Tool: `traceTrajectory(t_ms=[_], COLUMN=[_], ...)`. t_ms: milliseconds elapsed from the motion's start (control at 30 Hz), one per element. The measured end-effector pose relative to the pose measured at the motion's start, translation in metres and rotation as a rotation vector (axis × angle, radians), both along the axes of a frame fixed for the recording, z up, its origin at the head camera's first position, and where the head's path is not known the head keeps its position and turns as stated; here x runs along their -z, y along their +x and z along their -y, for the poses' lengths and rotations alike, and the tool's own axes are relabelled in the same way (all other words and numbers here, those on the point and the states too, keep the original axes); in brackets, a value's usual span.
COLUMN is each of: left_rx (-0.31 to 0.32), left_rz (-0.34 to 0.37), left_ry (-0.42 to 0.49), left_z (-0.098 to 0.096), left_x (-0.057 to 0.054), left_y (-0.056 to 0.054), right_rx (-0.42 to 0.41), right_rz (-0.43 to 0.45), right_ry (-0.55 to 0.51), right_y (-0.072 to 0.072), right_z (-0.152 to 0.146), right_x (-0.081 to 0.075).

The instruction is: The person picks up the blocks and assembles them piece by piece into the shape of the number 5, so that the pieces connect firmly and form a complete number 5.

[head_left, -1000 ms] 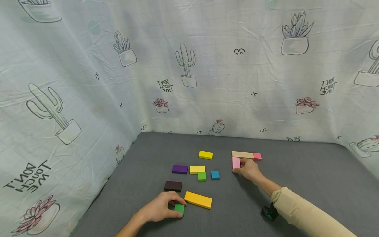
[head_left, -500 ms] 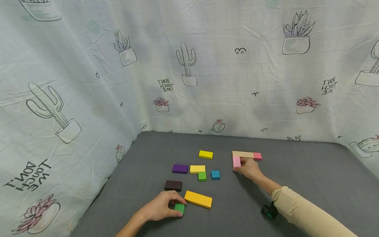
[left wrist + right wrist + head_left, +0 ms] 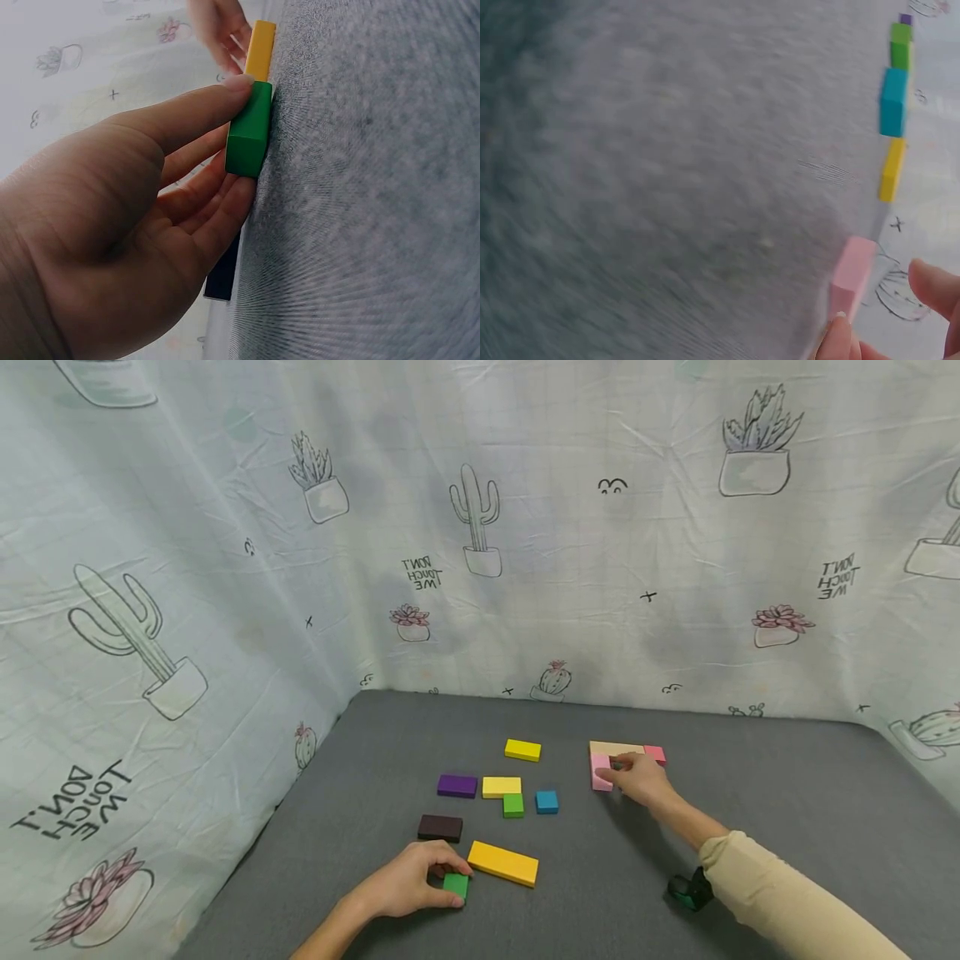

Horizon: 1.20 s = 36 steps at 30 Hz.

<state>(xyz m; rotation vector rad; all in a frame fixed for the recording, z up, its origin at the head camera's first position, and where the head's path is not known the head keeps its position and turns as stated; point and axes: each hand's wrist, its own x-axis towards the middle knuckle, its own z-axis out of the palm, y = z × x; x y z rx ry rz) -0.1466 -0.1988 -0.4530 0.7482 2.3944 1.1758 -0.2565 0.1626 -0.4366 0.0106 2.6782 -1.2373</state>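
- Cactus-print cloth (image 3: 540,593) hangs behind a grey tabletop (image 3: 585,893).
- Left hand (image 3: 408,881): thumb and fingers pinch a green block (image 3: 456,884) by its edges, low at the surface.
- Beyond that hand: a dark brown block (image 3: 440,828), then a purple block (image 3: 457,787), long sides crosswise.
- Just right of its fingertips, an orange-yellow block (image 3: 504,864) slants, hindering a low rightward path.
- Farther out, between the hands: pale yellow (image 3: 501,787), lime (image 3: 513,806), blue (image 3: 547,802) and bright yellow (image 3: 522,750) blocks.
- Pink block (image 3: 601,782): at the right hand's left fingertips, long axis running away from the person; this hand is much nearer.
- Tan block (image 3: 611,748), crosswise, bars the pink one's far end; a rose block (image 3: 655,752) continues it rightward, beyond the knuckles.
- Right hand (image 3: 643,778): thumb and fingertips parted, one tip at the pink block; I cannot tell whether it presses.
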Motion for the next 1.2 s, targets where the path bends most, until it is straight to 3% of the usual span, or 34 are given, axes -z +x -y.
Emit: traceTrajectory(t_ms=[233, 467, 567, 800, 1000, 1200], left_rx=[0.005, 0.004, 0.001, -0.002, -0.001, 0.004], left_rz=[-0.010, -0.019, -0.011, 0.009, 0.010, 0.008], left_ry=[0.008, -0.001, 0.002, 0.011, 0.011, 0.020], left_z=[0.000, 0.000, 0.001, 0.000, 0.000, 0.000], left_x=[0.000, 0.000, 0.000, -0.001, 0.000, 0.000], left_y=[0.000, 0.000, 0.000, 0.001, 0.001, 0.001], right_rx=[0.033, -0.078, -0.104, -0.098, -0.076, -0.109], right_rz=[0.014, 0.115, 0.145, 0.149, 0.178, 0.181], right_ry=[-0.173, -0.610, -0.716, -0.735, -0.839, -0.900], right_y=[-0.006, -0.017, -0.022, -0.034, -0.046, -0.055], right_z=[-0.004, 0.005, 0.010, 0.028, 0.048, 0.067], right_x=[-0.011, -0.013, -0.011, -0.006, -0.008, -0.010])
